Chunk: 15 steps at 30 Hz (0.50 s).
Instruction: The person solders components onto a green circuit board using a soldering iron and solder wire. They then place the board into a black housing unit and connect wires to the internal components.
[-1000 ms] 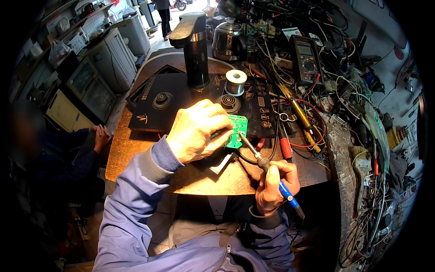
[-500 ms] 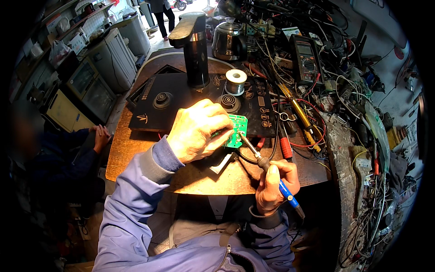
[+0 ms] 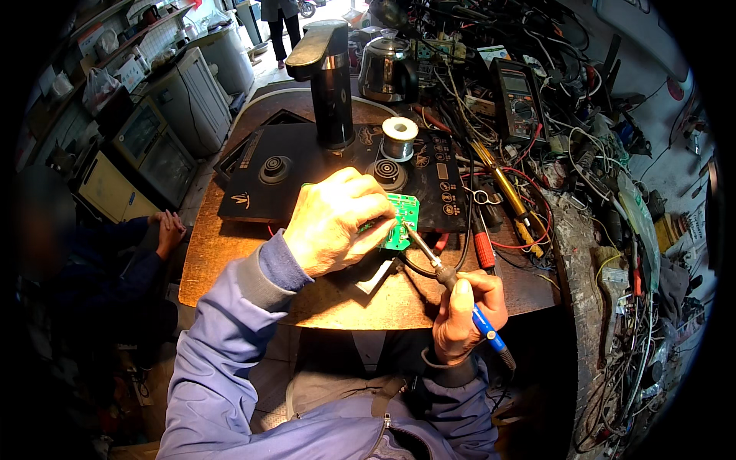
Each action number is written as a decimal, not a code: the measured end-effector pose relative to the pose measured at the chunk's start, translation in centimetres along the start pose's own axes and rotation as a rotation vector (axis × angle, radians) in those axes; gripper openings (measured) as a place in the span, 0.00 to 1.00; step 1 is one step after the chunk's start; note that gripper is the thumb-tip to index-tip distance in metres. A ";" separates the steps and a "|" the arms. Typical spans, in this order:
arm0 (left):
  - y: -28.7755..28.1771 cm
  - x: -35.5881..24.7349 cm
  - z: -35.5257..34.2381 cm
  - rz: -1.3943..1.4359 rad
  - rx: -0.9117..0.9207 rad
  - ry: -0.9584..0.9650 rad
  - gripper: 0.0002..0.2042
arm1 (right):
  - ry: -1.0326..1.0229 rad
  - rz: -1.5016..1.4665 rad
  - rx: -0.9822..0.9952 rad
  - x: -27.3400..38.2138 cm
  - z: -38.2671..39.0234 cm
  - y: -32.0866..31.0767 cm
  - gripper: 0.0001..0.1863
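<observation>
Above the surface (image 3: 330, 308) and across the near edge of the black appliance panel (image 3: 268, 201), my right hand (image 3: 465, 314) grips the soldering iron (image 3: 445, 274) and my left hand (image 3: 337, 222) pinches the green circuit board (image 3: 408, 208). Should that pinch slip, I judge the iron's tip could scorch neighbouring joints or my left hand. Obscured: the board's left side, behind that hand; too small to verify: whether the tip touches a joint.

Near eleven o'clock, the walker (image 3: 280, 11) is moving toward three o'clock, nearing the motorbike (image 3: 307, 8), both legs now showing separately. At nine o'clock, the seated person's hands (image 3: 168, 230) are shifting very slightly.
</observation>
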State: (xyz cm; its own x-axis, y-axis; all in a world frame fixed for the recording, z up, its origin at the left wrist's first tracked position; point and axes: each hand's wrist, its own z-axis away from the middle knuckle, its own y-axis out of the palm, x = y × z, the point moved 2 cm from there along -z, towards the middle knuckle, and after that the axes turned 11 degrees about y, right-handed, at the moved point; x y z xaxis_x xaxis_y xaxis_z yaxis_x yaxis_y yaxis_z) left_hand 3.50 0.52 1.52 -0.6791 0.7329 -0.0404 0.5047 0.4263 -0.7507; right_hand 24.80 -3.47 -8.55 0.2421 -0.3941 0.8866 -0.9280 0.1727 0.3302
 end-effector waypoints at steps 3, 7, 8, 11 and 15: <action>0.0 0.0 0.0 -0.002 0.000 0.004 0.07 | 0.005 -0.002 -0.001 0.0 0.0 0.0 0.03; 0.0 0.0 0.0 -0.001 -0.008 0.009 0.07 | -0.004 0.001 0.005 0.0 0.0 0.0 0.03; 0.0 0.0 0.0 -0.003 -0.009 0.008 0.07 | -0.008 0.003 0.007 0.0 0.0 0.0 0.03; 0.0 0.0 0.0 -0.003 -0.009 0.004 0.07 | -0.005 -0.002 0.005 0.0 0.0 0.0 0.03; 0.0 0.0 0.0 0.008 -0.006 -0.003 0.07 | -0.004 0.001 0.002 0.0 0.0 0.0 0.03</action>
State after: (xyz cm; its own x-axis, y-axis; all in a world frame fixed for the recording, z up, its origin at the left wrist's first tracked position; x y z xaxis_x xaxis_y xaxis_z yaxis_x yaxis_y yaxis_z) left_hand 3.47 0.53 1.53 -0.6765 0.7348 -0.0486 0.5136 0.4235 -0.7462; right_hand 24.82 -3.47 -8.52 0.2398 -0.3970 0.8859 -0.9290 0.1711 0.3281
